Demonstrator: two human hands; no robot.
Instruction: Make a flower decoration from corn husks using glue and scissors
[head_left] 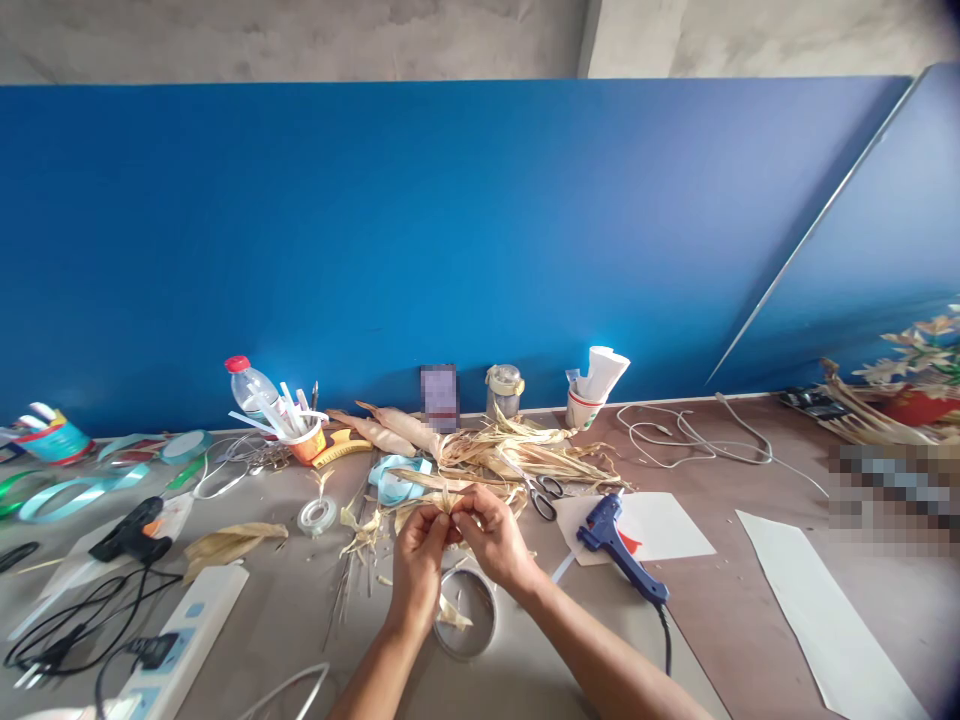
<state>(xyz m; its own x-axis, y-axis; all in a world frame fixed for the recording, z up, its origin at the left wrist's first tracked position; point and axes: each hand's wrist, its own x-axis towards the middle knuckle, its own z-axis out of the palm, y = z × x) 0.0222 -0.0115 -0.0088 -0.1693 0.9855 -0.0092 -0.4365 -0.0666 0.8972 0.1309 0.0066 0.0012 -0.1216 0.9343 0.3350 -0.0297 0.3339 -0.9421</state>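
Observation:
My left hand (421, 545) and my right hand (491, 530) meet above the middle of the table, fingertips pinched together. Between them pokes up a small piece of dried corn husk (445, 497), mostly hidden by the fingers. Just below the hands lies a roll of tape (493, 620) with a husk scrap inside its ring. Behind them spreads a heap of dried corn husks (517, 450). Scissors (544, 495) rest at the heap's right edge, and a roll of light blue ribbon (397, 480) sits to its left.
At right, a blue glue gun (622, 545) lies on white paper (675, 525). A power strip (191, 640) and a black glue gun (131, 535) with cords are at left. Along the blue partition (450, 230) stand a bottle (251, 385), a jar (504, 390) and paper cups (583, 408).

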